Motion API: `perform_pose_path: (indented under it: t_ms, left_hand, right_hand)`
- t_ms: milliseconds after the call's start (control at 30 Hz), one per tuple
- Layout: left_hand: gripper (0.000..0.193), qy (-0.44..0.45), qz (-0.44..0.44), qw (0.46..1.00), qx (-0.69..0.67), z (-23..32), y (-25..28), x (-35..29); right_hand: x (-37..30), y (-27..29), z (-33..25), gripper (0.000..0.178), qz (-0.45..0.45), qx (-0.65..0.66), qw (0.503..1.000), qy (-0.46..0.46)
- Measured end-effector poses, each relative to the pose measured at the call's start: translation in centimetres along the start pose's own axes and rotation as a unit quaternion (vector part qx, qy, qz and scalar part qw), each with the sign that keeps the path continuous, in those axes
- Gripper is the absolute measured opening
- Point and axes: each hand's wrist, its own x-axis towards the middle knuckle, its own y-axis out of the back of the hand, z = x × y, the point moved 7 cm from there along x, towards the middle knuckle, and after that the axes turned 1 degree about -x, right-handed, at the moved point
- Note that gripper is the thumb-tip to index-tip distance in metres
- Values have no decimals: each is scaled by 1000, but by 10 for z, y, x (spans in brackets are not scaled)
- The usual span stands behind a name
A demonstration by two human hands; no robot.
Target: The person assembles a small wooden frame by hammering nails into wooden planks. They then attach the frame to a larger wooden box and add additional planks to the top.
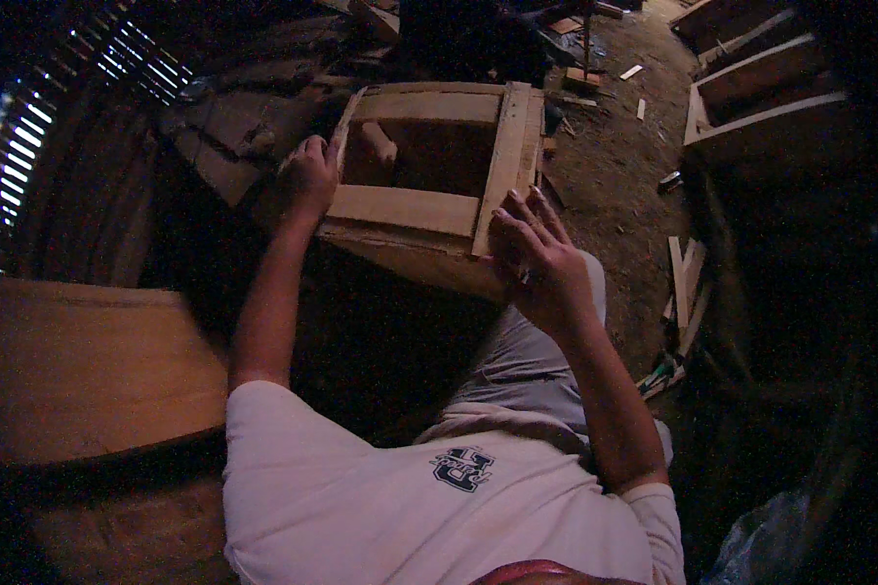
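The left hand (310, 175) curls its fingers over the left rim of a wooden box (429, 185), gripping the edge. The right hand (537, 258) hovers at the box's near right corner, fingers spread and released, holding nothing; whether the fingertips touch the wood cannot be told. Around them lie a wide board (88, 370) at the left, dark planks (224, 146) beyond the left hand, wood scraps (685, 283) on the dirt floor to the right, and stacked wooden frames (761, 93) at the upper right. The box sits before the person's knee, open on top, made of pale nailed slats, with a short round peg (380, 144) inside.
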Motion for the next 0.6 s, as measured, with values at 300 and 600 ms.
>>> perform_pose_path:
  t_ms: [300,600]
  left_hand:
    - [44,-108,-231,962,97,46,-37,-30]
    - [51,-124,-105,980,-115,33,-51,-14]
  right_hand:
    - [4,13,-8,51,23,0,1000,-1]
    - [-207,13,249,44,234,143,858,-433]
